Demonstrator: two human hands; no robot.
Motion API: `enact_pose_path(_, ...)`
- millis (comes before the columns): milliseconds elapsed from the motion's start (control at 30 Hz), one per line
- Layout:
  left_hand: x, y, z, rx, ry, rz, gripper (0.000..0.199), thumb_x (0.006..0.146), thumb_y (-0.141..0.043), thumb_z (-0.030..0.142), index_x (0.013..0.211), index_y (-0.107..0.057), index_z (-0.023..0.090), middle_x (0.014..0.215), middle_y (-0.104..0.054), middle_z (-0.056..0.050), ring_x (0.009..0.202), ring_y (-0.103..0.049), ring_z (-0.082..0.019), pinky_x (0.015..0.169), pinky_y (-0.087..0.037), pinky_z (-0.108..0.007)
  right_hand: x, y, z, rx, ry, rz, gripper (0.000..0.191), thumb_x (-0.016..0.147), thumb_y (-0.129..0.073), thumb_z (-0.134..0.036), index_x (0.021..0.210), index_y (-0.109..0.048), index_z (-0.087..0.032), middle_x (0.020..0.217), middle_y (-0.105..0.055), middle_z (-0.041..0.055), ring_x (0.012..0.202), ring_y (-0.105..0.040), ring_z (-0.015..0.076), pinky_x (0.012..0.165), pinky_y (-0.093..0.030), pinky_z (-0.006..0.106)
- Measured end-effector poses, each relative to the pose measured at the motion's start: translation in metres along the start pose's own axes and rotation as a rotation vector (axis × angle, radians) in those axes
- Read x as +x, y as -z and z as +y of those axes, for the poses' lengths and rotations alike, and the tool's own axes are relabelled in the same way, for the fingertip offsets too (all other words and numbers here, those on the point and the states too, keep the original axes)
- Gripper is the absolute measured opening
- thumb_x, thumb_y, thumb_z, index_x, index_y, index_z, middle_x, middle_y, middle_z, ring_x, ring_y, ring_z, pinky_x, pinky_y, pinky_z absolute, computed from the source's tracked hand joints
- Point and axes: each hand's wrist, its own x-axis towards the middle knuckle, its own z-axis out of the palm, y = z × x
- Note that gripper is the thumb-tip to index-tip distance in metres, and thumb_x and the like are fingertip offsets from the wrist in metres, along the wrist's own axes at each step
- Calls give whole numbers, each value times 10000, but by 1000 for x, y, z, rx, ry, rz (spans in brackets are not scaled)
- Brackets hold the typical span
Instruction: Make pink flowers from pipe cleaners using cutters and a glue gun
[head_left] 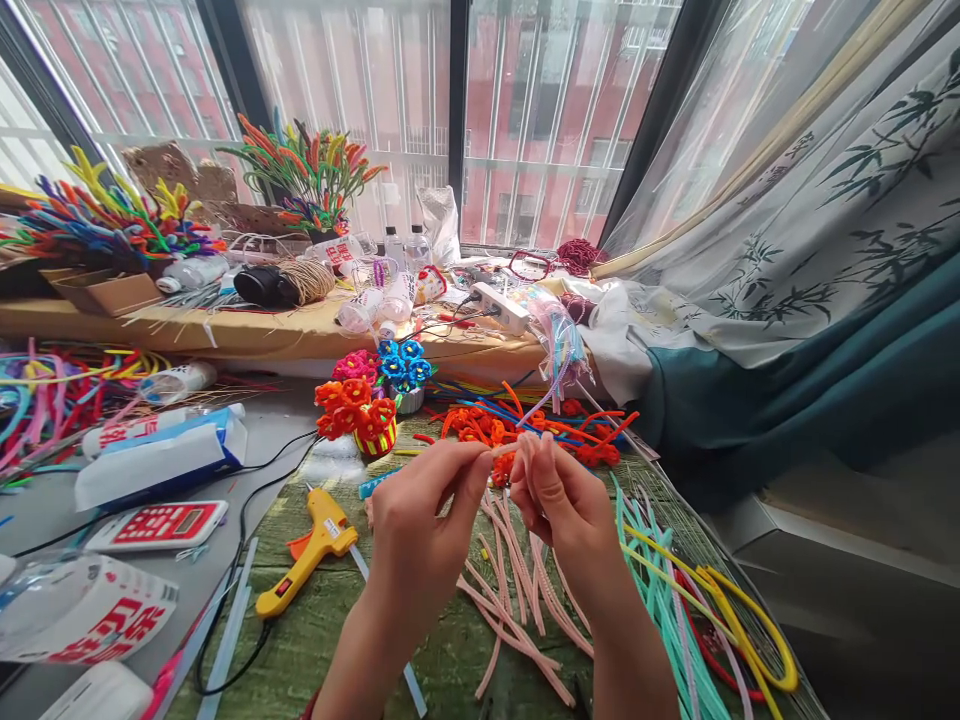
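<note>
The left hand [424,510] pinches a pink stem [504,451] — the right hand [564,492] grasps it too — above loose stems [517,570]; a glue gun [324,541] lies left.

The one view, from a camera worn on the head, looks forward and down over the left hand [424,510] and right hand [566,495], close in front at the lower middle, across the green tabletop [300,650] to the ledge [292,322] and window [555,110] farther off.
</note>
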Motion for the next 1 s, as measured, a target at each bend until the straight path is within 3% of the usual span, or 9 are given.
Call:
enact_pose_path(167,1,-1,-2,34,-27,17,72,867,-622,181,836,-686,177,675,-689,40,494,-521,-61,504,-395,-174,0,0,0,-5,6,0,386,956,-459,-500,744,-525,-185,633,-390,-48,525,-312,78,443,-251,206)
enact_pose_path(333,3,0,-6,-40,-24,-61,84,874,-617,191,830,-687,174,619,-637,57,455,-439,-48,460,-340,-173,2,2,4,26,18,32,384,949,-471,-506,735,-514,-190,612,-344,-62,505,-267,80,423,-224,206)
enact_pose_path(500,4,-2,-9,-97,25,-194,130,898,-582,228,828,-678,176,626,-622,44,499,-453,-70,476,-335,-193,5,1,7,60,76,136,354,873,-579,-536,772,-521,-201,687,-356,-46,550,-279,100,446,-258,219)
enact_pose_path(633,6,-3,-12,-74,33,-302,257,947,-494,289,785,-656,174,602,-578,37,537,-473,-90,523,-346,-216,5,0,5,-27,107,200,349,857,-640,-450,682,-465,-204,676,-333,-51,564,-264,105,479,-266,236)
enact_pose_path(767,9,-6,-14,-47,50,-307,371,980,-394,331,747,-631,167,600,-553,24,559,-475,-108,544,-350,-231,5,-3,5,-96,137,247,377,856,-638,-441,644,-434,-205,656,-306,-56,571,-267,107,495,-273,242)
enact_pose_path(867,10,-9,-17,-36,50,-360,361,970,-409,328,700,-591,172,589,-547,31,539,-450,-103,533,-344,-226,6,-5,7,-128,126,280,399,834,-643,-475,640,-417,-210,650,-304,-59,560,-264,105,485,-269,243)
enact_pose_path(1000,9,-6,-26,51,52,-499,232,947,-465,254,788,-617,180,739,-642,2,673,-553,-134,621,-385,-244,8,-1,12,-180,103,331,444,811,-658,-495,606,-380,-215,625,-295,-63,550,-268,102,480,-282,242)
